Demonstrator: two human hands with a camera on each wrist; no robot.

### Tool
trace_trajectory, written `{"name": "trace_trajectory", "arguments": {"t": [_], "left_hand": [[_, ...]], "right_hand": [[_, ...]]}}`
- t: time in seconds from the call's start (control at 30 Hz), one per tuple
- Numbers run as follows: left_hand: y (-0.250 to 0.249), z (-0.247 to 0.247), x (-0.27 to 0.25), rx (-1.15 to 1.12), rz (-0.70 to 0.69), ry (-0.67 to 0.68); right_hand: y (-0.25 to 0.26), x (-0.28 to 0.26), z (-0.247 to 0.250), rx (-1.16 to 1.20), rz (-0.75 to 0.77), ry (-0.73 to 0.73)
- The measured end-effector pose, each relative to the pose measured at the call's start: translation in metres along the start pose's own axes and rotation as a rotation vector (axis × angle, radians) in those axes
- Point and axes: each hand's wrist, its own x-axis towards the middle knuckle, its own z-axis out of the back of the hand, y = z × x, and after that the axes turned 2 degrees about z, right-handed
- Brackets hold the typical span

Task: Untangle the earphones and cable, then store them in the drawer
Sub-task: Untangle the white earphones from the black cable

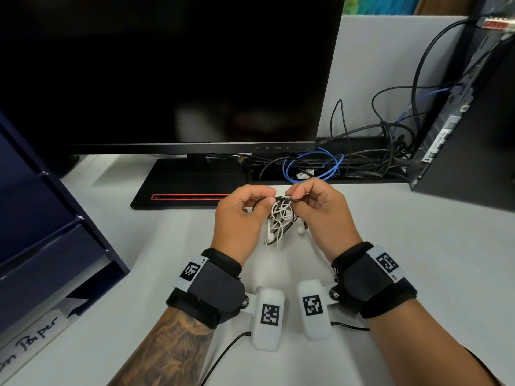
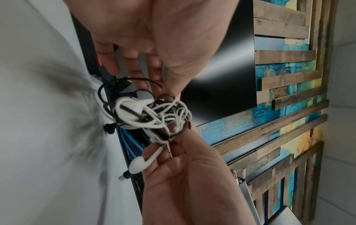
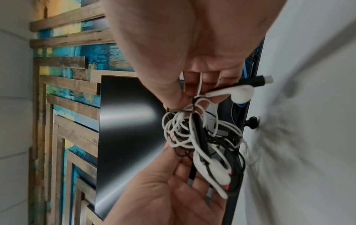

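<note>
A knot of white earphones [image 1: 280, 218] and a thin black cable hangs above the white desk [image 1: 390, 246], between my two hands. My left hand [image 1: 267, 198] pinches the top of the tangle [image 2: 154, 115] from the left. From the right, my right hand [image 1: 295, 195] pinches a black loop of the tangle [image 3: 196, 134]. One earbud [image 2: 138, 164] dangles by the right palm. The cable's USB plug [image 3: 260, 81] sticks out beside that earbud [image 3: 240, 92]. A dark blue drawer unit [image 1: 41, 218] stands at the desk's left.
A black monitor [image 1: 167, 65] on a flat stand [image 1: 181, 193] fills the back of the desk. Behind my hands lies a mess of black and blue cables [image 1: 320, 162]. A computer tower [image 1: 459, 135] stands at the right. A handwritten label [image 1: 30, 338] lies front left.
</note>
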Motion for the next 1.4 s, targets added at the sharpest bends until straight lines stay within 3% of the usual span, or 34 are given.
{"name": "trace_trajectory", "arguments": {"t": [0.17,0.5,0.63,0.83,1.03,1.4], "left_hand": [[0.003,-0.002,0.002,-0.017,0.025,-0.102],[0.001,-0.003,0.003,-0.215,0.11,-0.255],[-0.004,0.0,0.004,-0.301,0.192,-0.297],[-0.009,0.001,0.002,-0.337,0.201,-0.281],[-0.009,0.004,0.005,-0.447,0.26,-0.298],[-0.013,0.003,0.002,-0.578,0.308,-0.249]], "right_hand": [[0.004,-0.001,-0.004,-0.023,-0.019,0.011],[0.018,-0.003,-0.006,0.161,-0.179,-0.036],[0.012,-0.002,-0.004,0.035,-0.172,-0.005],[0.008,0.0,-0.002,-0.048,-0.136,-0.07],[0.011,0.001,-0.001,0.033,-0.126,-0.21],[0.013,-0.002,-0.002,-0.061,-0.084,-0.144]]}}
